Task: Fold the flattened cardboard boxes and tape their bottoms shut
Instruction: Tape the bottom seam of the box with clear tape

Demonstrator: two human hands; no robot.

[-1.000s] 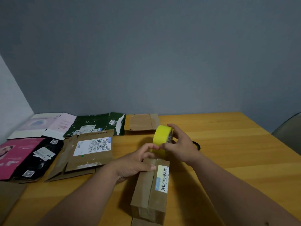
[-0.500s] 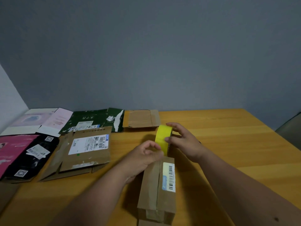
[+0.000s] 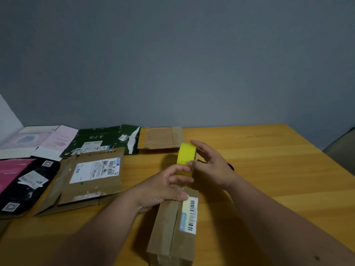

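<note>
Starting the strip cleanly mattered most: the right hand [image 3: 211, 166] gripped the round yellow tape roll [image 3: 186, 155] upright just beyond the far end of the folded brown cardboard box [image 3: 172, 227] at near centre of the wooden surface [image 3: 269, 169]. Its left hand [image 3: 163, 189] pinched near the roll's edge, seemingly the tape end; best pulled straight along the seam.

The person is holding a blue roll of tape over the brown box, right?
Not quite. The tape roll is yellow, not blue, as the head view shows. The rest is right: the right hand holds it, the left hand touches it too, and it is just above the far end of the brown box.
</note>
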